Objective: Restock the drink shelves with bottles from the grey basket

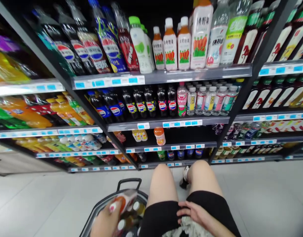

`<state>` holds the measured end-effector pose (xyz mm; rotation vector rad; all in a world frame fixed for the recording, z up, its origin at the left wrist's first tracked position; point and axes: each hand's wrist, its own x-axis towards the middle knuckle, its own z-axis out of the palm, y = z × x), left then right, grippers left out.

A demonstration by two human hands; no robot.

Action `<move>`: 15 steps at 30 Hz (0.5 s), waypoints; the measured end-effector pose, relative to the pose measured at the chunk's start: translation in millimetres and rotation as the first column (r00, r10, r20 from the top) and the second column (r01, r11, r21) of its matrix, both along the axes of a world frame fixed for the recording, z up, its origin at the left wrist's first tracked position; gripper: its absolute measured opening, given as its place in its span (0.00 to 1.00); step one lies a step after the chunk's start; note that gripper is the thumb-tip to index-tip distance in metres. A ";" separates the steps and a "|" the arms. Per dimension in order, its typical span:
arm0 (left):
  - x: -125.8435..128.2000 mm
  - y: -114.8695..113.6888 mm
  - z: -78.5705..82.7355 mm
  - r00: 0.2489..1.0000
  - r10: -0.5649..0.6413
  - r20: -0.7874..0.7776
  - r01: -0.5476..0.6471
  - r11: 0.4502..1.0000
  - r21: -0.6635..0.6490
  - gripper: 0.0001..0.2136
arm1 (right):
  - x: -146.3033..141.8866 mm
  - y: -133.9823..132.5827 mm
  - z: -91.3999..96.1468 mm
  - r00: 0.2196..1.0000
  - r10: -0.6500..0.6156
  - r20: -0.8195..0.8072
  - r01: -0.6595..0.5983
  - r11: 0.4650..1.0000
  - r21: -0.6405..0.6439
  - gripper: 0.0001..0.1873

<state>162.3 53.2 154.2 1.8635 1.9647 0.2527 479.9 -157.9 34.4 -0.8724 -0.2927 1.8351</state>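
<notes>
I am crouched in front of a drinks shelf, my knees in black shorts at the bottom middle. My left hand is closed around an orange juice bottle with a white cap, held over a dark shopping basket on the floor at the lower left. More white-capped bottles lie in the basket. My right hand rests flat on my right thigh with its fingers apart and nothing in it. One orange bottle stands alone on a low shelf straight ahead.
Tall black shelving full of drinks fills the view: cola bottles in the middle, carrot juice on top, orange and green sodas at left, tea bottles at right. Pale floor tiles lie on both sides of me. The basket handle stands upright.
</notes>
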 end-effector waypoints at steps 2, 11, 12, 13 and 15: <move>23.0 -10.5 27.1 0.989 0.045 0.142 -0.049 0.999 0.023 0.33 | 0.8 -1.3 6.4 1.000 -0.020 -0.001 0.020 0.999 -0.026 0.21; 154.4 -30.7 69.9 0.352 0.053 0.934 0.336 0.925 -0.179 0.27 | 48.4 45.2 95.8 0.973 -0.149 -0.177 0.155 0.988 0.023 0.37; 170.5 -28.4 67.5 0.313 0.059 0.948 0.405 0.894 -0.189 0.24 | 56.0 52.8 105.8 0.968 -0.119 -0.220 0.132 0.990 0.044 0.40; 186.3 -25.5 62.6 0.288 0.052 0.956 0.466 0.865 -0.188 0.22 | 62.9 59.2 111.7 0.967 -0.107 -0.233 0.125 0.990 0.064 0.41; 214.8 -19.2 44.0 0.283 0.015 0.959 0.572 0.800 -0.181 0.20 | 72.6 67.7 109.7 0.973 -0.088 -0.214 0.105 0.992 0.068 0.42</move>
